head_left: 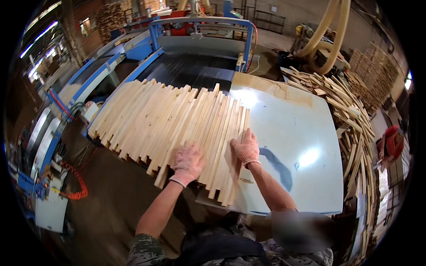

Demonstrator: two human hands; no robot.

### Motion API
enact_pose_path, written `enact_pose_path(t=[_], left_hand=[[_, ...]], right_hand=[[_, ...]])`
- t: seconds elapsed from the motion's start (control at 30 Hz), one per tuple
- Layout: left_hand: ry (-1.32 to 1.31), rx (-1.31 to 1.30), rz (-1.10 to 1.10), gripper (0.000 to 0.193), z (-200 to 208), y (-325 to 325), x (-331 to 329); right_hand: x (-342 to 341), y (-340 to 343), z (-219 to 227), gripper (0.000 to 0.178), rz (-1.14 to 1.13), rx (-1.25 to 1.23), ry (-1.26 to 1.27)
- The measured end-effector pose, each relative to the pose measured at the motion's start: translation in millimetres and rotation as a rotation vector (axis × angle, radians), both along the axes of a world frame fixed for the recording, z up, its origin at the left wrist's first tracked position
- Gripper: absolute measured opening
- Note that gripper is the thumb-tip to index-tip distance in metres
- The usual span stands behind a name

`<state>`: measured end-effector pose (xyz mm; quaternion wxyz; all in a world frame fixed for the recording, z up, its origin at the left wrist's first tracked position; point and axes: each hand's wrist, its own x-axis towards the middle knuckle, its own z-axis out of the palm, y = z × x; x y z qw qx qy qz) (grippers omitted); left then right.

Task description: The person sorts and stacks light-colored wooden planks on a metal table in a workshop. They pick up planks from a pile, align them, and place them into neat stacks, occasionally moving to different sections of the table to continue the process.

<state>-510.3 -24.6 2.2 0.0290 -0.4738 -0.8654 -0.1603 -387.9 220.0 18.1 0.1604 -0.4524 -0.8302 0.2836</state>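
A row of pale wooden strips (164, 117) lies side by side, reaching from the dark conveyor belt (191, 66) onto the edge of a smooth light metal table (288, 133). Their near ends are uneven and some jut out past the others. My left hand (188, 162), in a pinkish knit glove, rests flat on top of the strips, fingers spread and slightly blurred. Gloved the same way, my right hand (246, 148) presses against the outermost strip on the right side, its fingers stretched along it and its thumb apart.
A blue machine frame (202, 20) spans the belt at the back. Loose wood offcuts (346, 106) are heaped beyond the table's right edge, beneath a thick beige hose (330, 40). Stacked wood (372, 71) stands behind. At left is another machine with a coiled orange air hose (80, 190).
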Motion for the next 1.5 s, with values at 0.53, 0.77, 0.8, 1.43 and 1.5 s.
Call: enact_pose_path(t=[0.53, 0.77, 0.8, 1.43, 1.5], left_hand=[[0.064, 0.124, -0.222, 0.047, -8, 3, -35], [0.01, 0.057, -0.26, 0.054, -1, 1, -38], [-0.009, 0.035, -0.249, 0.054, 3, -1, -38], [-0.225, 0.302, -0.374, 0.066, 17, -45, -108], [-0.174, 0.48, -0.228, 0.068, 28, -89, -171]], right_hand=[[-87, -50, 14, 0.077, -0.032, 0.328, -0.279], [-28, -9, 16, 0.073, -0.091, 0.354, -0.274], [-24, -8, 21, 0.073, -0.083, 0.32, -0.286], [-107, -75, 21, 0.043, -0.116, 0.079, -0.067], [-94, -60, 16, 0.043, -0.091, 0.03, 0.026]])
